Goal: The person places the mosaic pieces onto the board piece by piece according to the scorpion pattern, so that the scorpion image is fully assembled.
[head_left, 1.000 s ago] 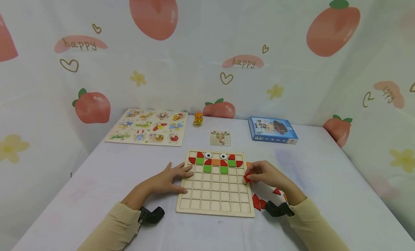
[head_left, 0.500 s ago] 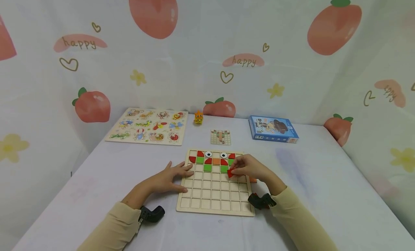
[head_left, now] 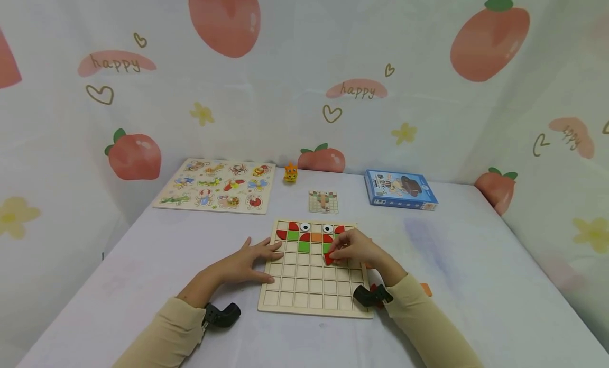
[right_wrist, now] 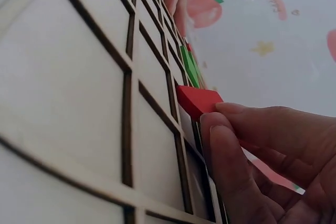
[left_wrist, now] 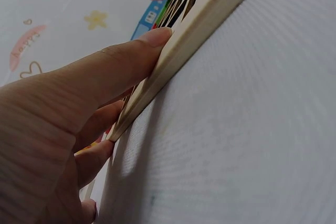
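The right hand (head_left: 354, 246) pinches a red piece (head_left: 328, 259) over the board (head_left: 315, 287), the left hand (head_left: 249, 261), fingers apart, touches the board, and coloured pieces (head_left: 293, 236) fill some top squares, with more seemingly left.

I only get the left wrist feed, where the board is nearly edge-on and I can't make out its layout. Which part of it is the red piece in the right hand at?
Observer: In the head view, the right hand has the red piece at the board, just on the person's side of the right-hand green tile in the third row from the far edge.

Operator: Is it lying flat there?

Observer: No, the right wrist view shows it pinched and tilted against the board.

Operator: Any loose pieces off to the right?

Observer: Yes, an orange piece shows on the table, just beyond the right sleeve.
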{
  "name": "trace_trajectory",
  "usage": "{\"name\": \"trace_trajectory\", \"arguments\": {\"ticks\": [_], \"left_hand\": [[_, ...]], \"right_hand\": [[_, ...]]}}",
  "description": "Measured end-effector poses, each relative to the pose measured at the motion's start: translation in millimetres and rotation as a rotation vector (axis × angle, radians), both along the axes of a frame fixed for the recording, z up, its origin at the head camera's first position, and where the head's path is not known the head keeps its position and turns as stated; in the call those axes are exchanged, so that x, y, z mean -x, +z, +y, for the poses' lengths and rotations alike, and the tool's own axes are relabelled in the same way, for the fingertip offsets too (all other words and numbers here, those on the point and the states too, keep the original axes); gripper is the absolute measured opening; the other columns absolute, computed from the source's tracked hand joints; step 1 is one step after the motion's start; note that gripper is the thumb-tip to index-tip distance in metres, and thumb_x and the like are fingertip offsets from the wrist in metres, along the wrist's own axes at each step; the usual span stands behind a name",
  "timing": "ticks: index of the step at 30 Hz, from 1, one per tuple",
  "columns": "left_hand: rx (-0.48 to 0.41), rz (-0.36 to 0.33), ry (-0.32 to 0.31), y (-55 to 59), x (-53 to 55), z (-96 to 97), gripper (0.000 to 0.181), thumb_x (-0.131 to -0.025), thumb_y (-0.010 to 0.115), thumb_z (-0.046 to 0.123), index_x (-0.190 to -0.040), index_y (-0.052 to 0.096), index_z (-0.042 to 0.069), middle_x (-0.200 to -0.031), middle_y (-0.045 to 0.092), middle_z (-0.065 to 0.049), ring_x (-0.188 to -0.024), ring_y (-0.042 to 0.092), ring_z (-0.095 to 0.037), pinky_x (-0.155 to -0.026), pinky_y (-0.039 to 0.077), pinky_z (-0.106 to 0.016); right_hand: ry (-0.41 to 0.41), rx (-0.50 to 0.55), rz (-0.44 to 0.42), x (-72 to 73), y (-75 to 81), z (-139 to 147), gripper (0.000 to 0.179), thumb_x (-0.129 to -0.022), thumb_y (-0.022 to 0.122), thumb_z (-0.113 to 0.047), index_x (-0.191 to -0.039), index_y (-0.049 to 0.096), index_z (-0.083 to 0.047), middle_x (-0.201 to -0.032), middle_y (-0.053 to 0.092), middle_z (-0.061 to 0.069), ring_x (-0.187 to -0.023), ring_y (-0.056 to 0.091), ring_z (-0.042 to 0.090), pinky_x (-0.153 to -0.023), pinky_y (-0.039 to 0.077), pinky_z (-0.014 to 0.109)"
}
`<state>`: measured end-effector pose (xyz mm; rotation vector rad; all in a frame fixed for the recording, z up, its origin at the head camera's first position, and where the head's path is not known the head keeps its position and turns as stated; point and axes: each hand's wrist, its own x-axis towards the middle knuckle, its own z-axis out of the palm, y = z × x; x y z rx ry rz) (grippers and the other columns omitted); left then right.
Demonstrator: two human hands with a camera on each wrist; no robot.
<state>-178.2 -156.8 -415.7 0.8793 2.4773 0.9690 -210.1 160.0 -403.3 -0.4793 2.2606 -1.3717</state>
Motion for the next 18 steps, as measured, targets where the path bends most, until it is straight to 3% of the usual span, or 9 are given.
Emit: {"name": "trace_trajectory", "arguments": {"ticks": [18], "left_hand": [[0.008, 0.006, 0.006, -1.3, 0.0, 0.6, 0.064, -0.077, 0.073, 0.041, -0.133, 0.054, 0.015, -0.151, 0.033, -0.002, -0.145, 0.01, -0.031, -0.111, -0.012, -0.062]], "right_hand": [[-0.084, -0.084, 0.061, -7.2, -0.5, -8.0, 0.012, -0.081, 0.07, -0.009, -0.084, 0.067, 0.003, -0.073, 0.065, 0.003, -0.06, 0.059, 0.008, -0.058, 0.052, 0.023]]}}
